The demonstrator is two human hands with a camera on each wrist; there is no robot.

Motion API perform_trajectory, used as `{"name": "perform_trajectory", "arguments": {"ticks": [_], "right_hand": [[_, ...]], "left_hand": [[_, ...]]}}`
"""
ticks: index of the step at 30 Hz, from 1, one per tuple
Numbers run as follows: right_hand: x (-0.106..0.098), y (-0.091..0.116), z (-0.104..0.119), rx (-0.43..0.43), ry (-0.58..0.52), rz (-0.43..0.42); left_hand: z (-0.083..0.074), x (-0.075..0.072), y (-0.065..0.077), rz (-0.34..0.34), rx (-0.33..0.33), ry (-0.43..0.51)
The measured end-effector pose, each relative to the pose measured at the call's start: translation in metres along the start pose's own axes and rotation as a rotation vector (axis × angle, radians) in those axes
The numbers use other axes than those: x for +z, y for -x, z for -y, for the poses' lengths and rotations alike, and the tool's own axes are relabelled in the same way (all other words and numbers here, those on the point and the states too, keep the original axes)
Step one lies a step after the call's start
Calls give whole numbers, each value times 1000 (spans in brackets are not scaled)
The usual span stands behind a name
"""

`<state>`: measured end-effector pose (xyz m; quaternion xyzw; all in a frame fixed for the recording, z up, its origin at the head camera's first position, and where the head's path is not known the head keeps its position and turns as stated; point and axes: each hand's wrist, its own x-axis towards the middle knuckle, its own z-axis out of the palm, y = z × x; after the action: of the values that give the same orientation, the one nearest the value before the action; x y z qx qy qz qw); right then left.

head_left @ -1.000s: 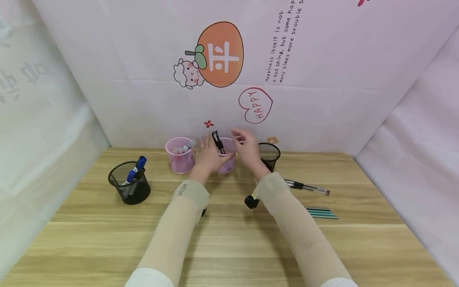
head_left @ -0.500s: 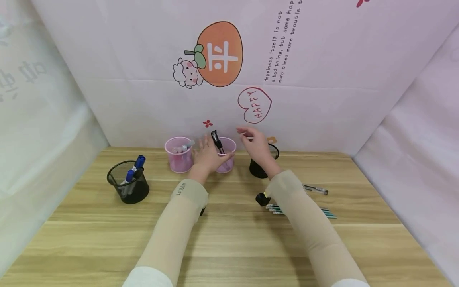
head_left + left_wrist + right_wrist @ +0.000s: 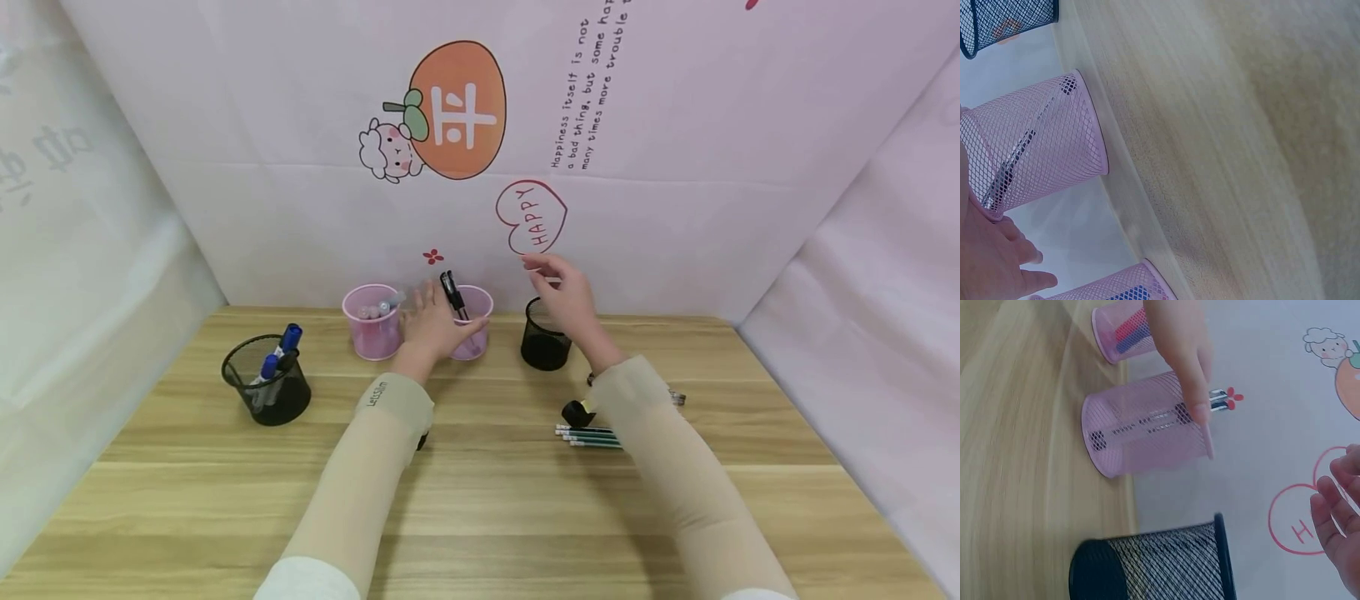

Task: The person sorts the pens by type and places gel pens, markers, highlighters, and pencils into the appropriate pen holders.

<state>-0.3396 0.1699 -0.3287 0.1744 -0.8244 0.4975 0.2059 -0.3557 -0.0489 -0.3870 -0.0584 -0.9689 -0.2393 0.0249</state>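
Observation:
My left hand (image 3: 433,329) rests at the rim of a pink mesh pen cup (image 3: 471,346), its fingers spread and the thumb over the near edge. Two black pens (image 3: 452,292) lean inside that cup; the right wrist view shows them through the mesh. Raised to the right, my right hand (image 3: 566,300) holds nothing, fingers loosely bent, above and partly in front of a black mesh cup (image 3: 545,346). To the left of my left hand stands another pink cup (image 3: 375,337) with several light-capped pens in it.
At the left, a black mesh cup (image 3: 277,404) holds blue-capped markers (image 3: 291,337). Several green pencils (image 3: 588,437) lie on the wooden table (image 3: 480,517) by the right forearm, which partly covers them and some pens (image 3: 678,398). A printed cloth (image 3: 315,225) hangs behind.
My right hand has moved away from the pink cup with the pens, to the right and upward, uncovering part of the black cup. The left hand stays at the pink rim.

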Motion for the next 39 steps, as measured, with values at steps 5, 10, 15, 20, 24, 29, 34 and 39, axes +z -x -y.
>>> {"name": "perform_trajectory", "arguments": {"ticks": [5,10,15,20,24,29,34,39], "right_hand": [[-16,7,-1,2,7,0],[-33,14,-6,5,19,-2],[-49,21,-15,22,72,-17],[-62,28,-24,43,90,-16],[-75,34,-31,35,102,3],[-91,44,-45,34,182,91],[-105,54,-58,72,240,191],[-113,60,-66,114,289,269]], "left_hand": [[0,0,1,4,-2,7],[2,-1,1,-9,-7,8],[3,-2,1,-7,-3,1],[3,-1,2,-5,-3,-4],[2,0,2,1,-2,-7],[2,3,1,7,-6,-7],[1,2,1,6,-2,1],[0,0,1,6,-6,-1]]}}
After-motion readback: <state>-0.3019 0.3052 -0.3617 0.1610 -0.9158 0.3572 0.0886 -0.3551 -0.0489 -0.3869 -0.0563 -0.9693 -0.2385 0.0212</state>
